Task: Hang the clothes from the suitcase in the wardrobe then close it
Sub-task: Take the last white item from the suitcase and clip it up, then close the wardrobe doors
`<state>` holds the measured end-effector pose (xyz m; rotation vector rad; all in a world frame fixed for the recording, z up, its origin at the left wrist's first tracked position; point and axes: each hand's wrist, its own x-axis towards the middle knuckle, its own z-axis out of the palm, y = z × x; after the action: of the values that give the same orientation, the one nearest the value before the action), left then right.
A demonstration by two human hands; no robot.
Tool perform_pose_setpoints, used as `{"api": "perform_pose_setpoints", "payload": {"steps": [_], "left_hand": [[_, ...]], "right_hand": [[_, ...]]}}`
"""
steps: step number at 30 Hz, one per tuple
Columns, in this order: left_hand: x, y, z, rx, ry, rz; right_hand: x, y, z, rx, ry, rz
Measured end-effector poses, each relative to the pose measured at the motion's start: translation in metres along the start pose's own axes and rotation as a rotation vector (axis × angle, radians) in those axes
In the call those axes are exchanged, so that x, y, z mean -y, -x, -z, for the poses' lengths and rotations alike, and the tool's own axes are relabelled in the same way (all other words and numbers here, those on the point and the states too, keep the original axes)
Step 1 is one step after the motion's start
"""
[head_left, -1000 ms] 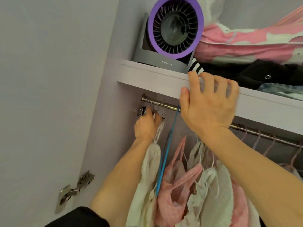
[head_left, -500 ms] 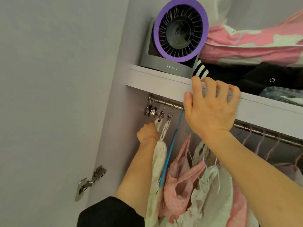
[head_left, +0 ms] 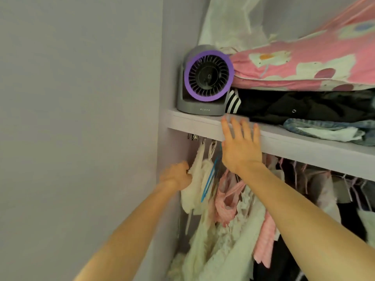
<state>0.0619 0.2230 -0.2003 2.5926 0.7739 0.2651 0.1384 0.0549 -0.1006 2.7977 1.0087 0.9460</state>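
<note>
- Clothes (head_left: 229,236) hang in a row below the shelf (head_left: 203,128). The cream garment (head_left: 197,171) is the one at the shelf's left end.
- It hangs from the metal clips (head_left: 194,136) that show just under the shelf's front edge. The rail itself is hidden behind that edge.
- Left hand (head_left: 176,176) is below the shelf and touches the cream garment's left edge. Its fingers curl into the fabric. We read this as a pinch grip, but blur hides the exact hold.
- Right hand (head_left: 240,146) lies flat against the shelf's front edge, fingers straight and spread, holding nothing.
- Blue hanger (head_left: 211,175) hangs below the shelf, between the cream garment and the right forearm.
- Step in hand, in our judgement: settling the cream garment at the shelf's left end.
- To do it well, we draw the fabric straight down from the shelf, not sideways, so the clips do not let go.
- We brace on the shelf edge itself, clear of the fan (head_left: 207,82) standing on the shelf's left end.
- We guide the straps away from the blue hanger and the pink garment (head_left: 225,199) below the shelf.
- Risk: thin fabric may slip or snag.
- Wardrobe (head_left: 174,37) is not yet closed. The suitcase is out of view, so we cannot tell what remains.
</note>
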Motion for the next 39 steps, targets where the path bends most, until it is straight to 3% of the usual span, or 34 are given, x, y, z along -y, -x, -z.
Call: {"api": "perform_pose_setpoints", "payload": {"steps": [5,13,19,23,27,36,39], "left_hand": [[0.011,0.113,0.06,0.001,-0.072,-0.053],[0.049,0.286,0.136,-0.092,-0.196,-0.087],[0.089,0.372,0.171,-0.237,-0.012,-0.154],[0.133,0.41,0.188,-0.451,0.319,-0.13],[0.165,0.413,0.219,-0.604,0.491,-0.032],[0.187,0.366,0.251,-0.252,0.622,-0.039],[0.188,0.361,0.239,-0.281,0.62,-0.021]], "right_hand": [[0.01,0.046,0.044,0.337,-0.105,0.05],[0.08,0.216,0.087,0.464,-0.605,0.069],[0.136,0.285,0.13,0.541,-0.958,-0.021],[0.175,0.3,0.163,0.521,-1.069,-0.013],[0.215,0.297,0.186,0.527,-1.114,0.042],[0.299,0.264,0.191,0.502,-1.025,0.077],[0.314,0.266,0.184,0.51,-1.046,0.038]]}}
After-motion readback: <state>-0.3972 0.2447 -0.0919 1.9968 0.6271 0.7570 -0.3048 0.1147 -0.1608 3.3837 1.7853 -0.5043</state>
